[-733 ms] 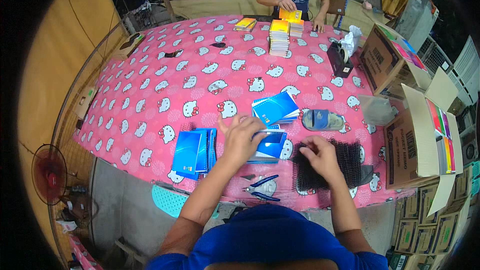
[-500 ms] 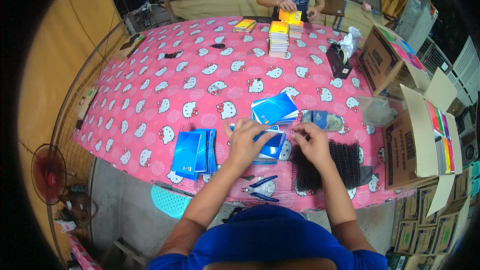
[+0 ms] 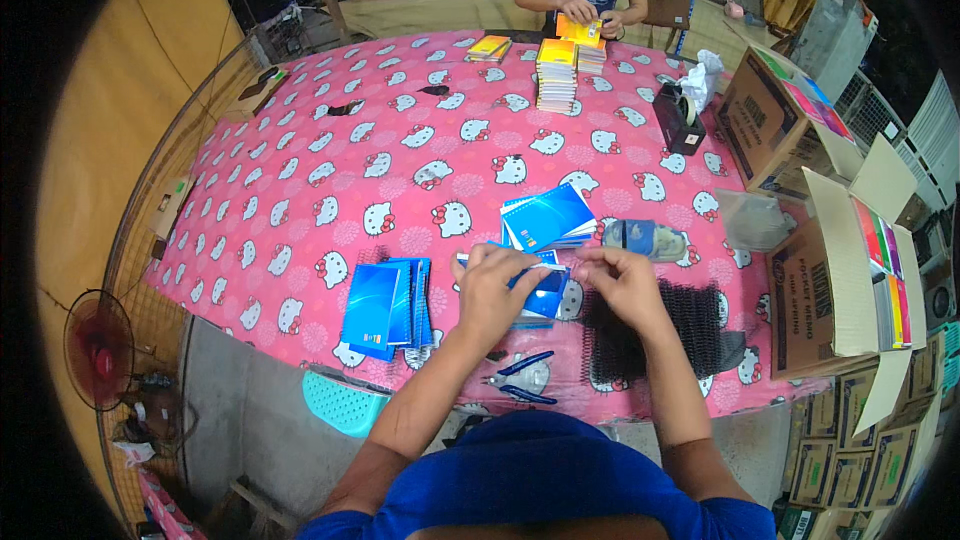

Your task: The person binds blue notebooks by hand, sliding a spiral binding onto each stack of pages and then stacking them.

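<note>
A small blue notebook (image 3: 542, 302) lies in front of me between my hands. My left hand (image 3: 493, 290) is closed on its left side, fingers across the top edge and thumb on the cover. At its upper right edge my right hand (image 3: 622, 285) pinches its fingertips together; what they hold is too small to make out. Just beyond lies a pile of blue notebooks (image 3: 550, 216) with punched edges. Black spiral binding coils (image 3: 652, 335) are heaped under my right wrist. Blue-handled pliers (image 3: 522, 377) rest on the table near me. Spiral-bound blue notebooks (image 3: 374, 305) are stacked left.
A rolled blue cloth-like item (image 3: 645, 240) lies beyond the coils. Open cardboard boxes (image 3: 803, 295) and a tape dispenser (image 3: 680, 123) line the right side. Across the pink tablecloth (image 3: 300, 180), another person handles yellow notebooks (image 3: 557, 75). A fan (image 3: 98, 350) stands left.
My right hand has shifted slightly left toward the notebook's edge. My left hand stays nearly in place. Across the table, the other person's hands have come closer together over the yellow notebooks.
</note>
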Motion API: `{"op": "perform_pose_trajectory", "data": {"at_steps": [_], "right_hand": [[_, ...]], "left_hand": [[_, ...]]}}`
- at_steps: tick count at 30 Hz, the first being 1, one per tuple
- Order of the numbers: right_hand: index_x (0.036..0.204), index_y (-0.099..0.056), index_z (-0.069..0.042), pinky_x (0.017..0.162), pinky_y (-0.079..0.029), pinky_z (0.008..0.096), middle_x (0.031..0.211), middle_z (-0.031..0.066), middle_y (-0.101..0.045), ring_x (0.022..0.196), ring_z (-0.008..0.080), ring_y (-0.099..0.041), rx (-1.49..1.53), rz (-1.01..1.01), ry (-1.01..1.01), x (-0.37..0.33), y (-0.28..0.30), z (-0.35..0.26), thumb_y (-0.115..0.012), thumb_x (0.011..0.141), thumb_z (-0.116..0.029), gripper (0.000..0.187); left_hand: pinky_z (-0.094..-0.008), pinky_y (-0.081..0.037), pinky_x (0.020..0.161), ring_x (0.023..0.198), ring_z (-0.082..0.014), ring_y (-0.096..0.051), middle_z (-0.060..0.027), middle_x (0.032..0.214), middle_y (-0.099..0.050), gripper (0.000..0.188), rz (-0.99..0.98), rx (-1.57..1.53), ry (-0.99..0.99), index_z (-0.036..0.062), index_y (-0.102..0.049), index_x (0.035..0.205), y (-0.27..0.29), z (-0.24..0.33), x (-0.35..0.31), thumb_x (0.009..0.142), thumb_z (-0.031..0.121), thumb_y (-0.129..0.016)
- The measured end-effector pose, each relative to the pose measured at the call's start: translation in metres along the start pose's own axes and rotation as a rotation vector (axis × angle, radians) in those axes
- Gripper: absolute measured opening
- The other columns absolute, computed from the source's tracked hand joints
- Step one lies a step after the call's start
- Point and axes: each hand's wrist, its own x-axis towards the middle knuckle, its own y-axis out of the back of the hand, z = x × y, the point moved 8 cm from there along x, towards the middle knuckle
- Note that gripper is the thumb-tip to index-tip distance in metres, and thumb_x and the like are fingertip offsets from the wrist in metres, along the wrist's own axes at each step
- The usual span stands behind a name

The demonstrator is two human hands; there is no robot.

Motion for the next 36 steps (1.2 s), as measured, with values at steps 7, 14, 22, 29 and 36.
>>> {"op": "perform_pose_trajectory", "data": {"at_steps": [7, 14, 22, 29, 36], "right_hand": [[0.095, -0.071, -0.004, 0.064, -0.046, 0.0257, 0.081, 0.0041, -0.064, 0.07, 0.0109, -0.056, -0.227, -0.124, 0.22, 0.011, -0.006, -0.026, -0.072, 0.078, -0.008, 0.018], [0.101, -0.068, -0.003, 0.068, -0.049, 0.0329, 0.083, 0.0115, -0.066, 0.075, 0.0182, -0.063, -0.184, -0.351, -0.008, 0.015, -0.018, -0.012, -0.064, 0.085, -0.011, 0.019], [0.095, -0.062, -0.002, 0.07, -0.048, 0.0416, 0.087, 0.0166, -0.059, 0.082, 0.0345, -0.06, -0.481, 0.005, 0.417, -0.007, -0.02, -0.049, -0.06, 0.086, -0.014, 0.015], [0.091, -0.062, -0.002, 0.073, -0.048, 0.0428, 0.089, 0.0184, -0.062, 0.09, 0.0367, -0.061, -0.688, -0.007, 0.375, -0.011, -0.03, -0.06, -0.058, 0.087, -0.018, 0.017], [0.1, -0.062, 0.0, 0.078, -0.049, 0.0466, 0.093, 0.0222, -0.065, 0.09, 0.0404, -0.062, -1.145, 0.043, -0.022, 0.072, 0.135, 0.097, -0.07, 0.072, -0.019, 0.035]], "left_hand": [[-0.041, -0.031, 0.083, 0.09, -0.0165, -0.054, 0.0031, 0.087, -0.069, 0.015, -0.002, -0.003, -0.012, 0.0154, -0.074, 0.085, -0.001, -0.002, 0.0, 0.075, 0.026, -0.075], [-0.0414, -0.031, 0.084, 0.091, -0.0169, -0.055, 0.0022, 0.088, -0.069, 0.015, 0.005, -0.007, -0.008, 0.0153, -0.074, 0.086, 0.0, 0.002, 0.001, 0.076, 0.026, -0.075], [-0.0395, -0.03, 0.081, 0.086, -0.0166, -0.055, 0.0022, 0.089, -0.069, 0.021, -0.02, 0.023, -0.003, 0.0152, -0.072, 0.089, 0.0, -0.002, 0.0, 0.071, 0.024, -0.078], [-0.0396, -0.03, 0.082, 0.084, -0.0154, -0.056, 0.0027, 0.088, -0.069, 0.019, -0.03, 0.003, -0.026, 0.0149, -0.072, 0.086, -0.001, -0.002, 0.0, 0.071, 0.023, -0.079], [-0.0392, -0.033, 0.083, 0.086, -0.0164, -0.058, 0.0016, 0.087, -0.07, 0.016, -0.065, -0.086, -0.092, 0.015, -0.073, 0.083, -0.001, 0.007, 0.006, 0.07, 0.022, -0.079]]}}
